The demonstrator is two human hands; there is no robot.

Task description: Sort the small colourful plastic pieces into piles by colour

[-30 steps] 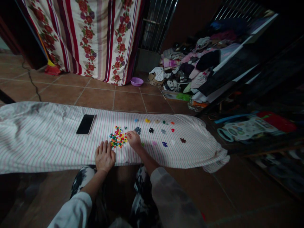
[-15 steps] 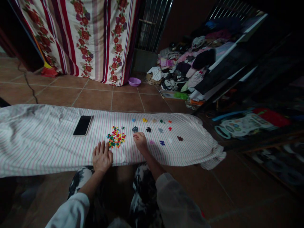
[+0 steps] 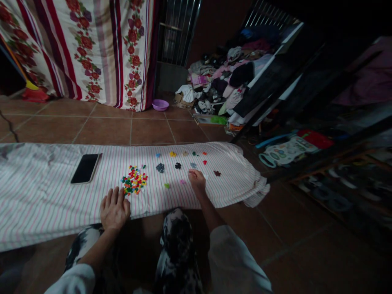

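Across the striped cloth [image 3: 45, 210], the right hand [image 3: 197, 179] has moved from near the dark grey pile [image 3: 160, 167] towards the right end, past the pink pile [image 3: 183, 181], and the lime green pile [image 3: 167, 185] is uncovered. The dark blue pile I saw half a second ago is now hidden by that hand, and the white pile [image 3: 206, 177] shows only in part beside it. Its fingers curl in close to the thumb, just below the light grey pile [image 3: 192, 165]; I cannot tell from my feed whether they pinch a piece. I see the left hand [image 3: 114, 210] spread flat, palm down, at the near edge, gripping nothing. The mixed pile [image 3: 134, 179] of small coloured pieces lies just beyond its fingertips; whether they touch, I cannot make out. Along the far edge, the blue pile [image 3: 158, 155] and its neighbours are too small for me to read the shapes. Towards the left end lies a phone [image 3: 85, 168]. My view cuts off both sleeves and the cloth's left end.
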